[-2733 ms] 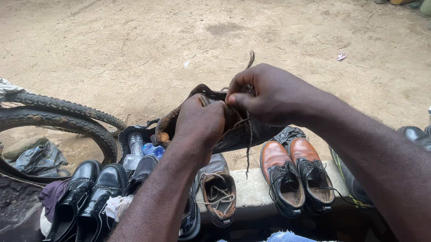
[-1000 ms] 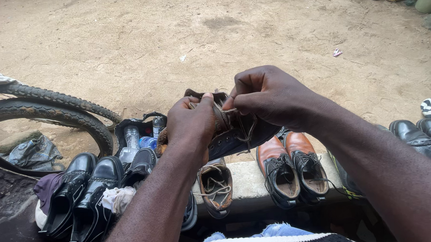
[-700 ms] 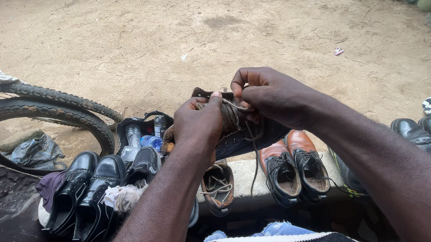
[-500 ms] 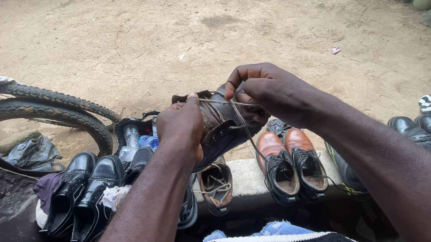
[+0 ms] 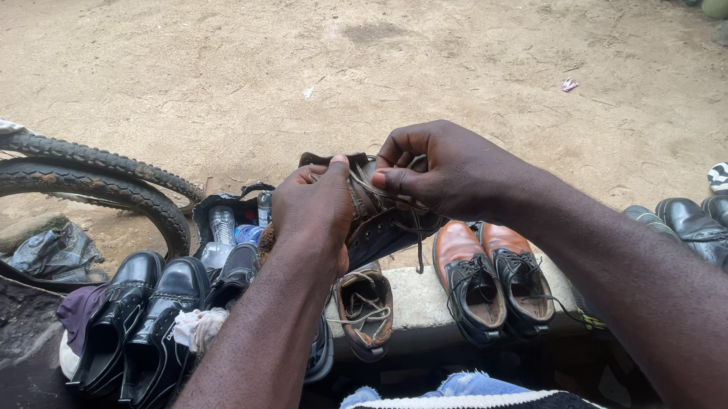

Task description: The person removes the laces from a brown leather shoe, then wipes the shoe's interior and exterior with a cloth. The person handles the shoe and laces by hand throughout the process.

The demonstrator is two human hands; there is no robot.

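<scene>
I hold a worn brown lace-up shoe in the air over a low concrete ledge. My left hand grips the shoe's side from the left, thumb up on its collar. My right hand pinches the shoe's lace near the tongue, and a loose end of it hangs below the shoe. The shoe's toe is hidden behind my hands.
On the ledge stand a single brown shoe, a tan pair, black shoes at left and more at right. Bicycle tyres lie at left, beside a bag with plastic bottles. Sandy ground stretches beyond.
Both hands stayed on the shoe while the right hand worked the lace: it drew a strand out to the right, then came back close to the tongue. The view shifted slightly.
</scene>
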